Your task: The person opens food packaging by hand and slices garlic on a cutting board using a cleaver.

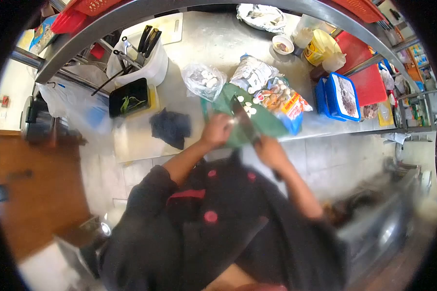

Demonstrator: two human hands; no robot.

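My right hand (pixel 271 151) is closed around the handle of a knife (pixel 245 121), whose broad blade points away from me over a green cutting board (pixel 272 127). To the left of the blade, my left hand (pixel 218 130) has its fingers pinched at the board's near left part, with a small pale piece at the fingertips, blurred by motion. Several small white pieces (pixel 249 110) lie on the board just right of the blade; their kind is hard to tell. A printed plastic bag (pixel 287 104) of pale brownish round pieces rests on the board's right side.
Behind the board are a clear bag of white pieces (pixel 204 80) and a crumpled bag (pixel 252 73). A dark cloth (pixel 171 127) lies to the left, near a white tub of utensils (pixel 155 65). Blue-rimmed containers (pixel 344 97) stand right. A metal rail (pixel 126 17) arches overhead.
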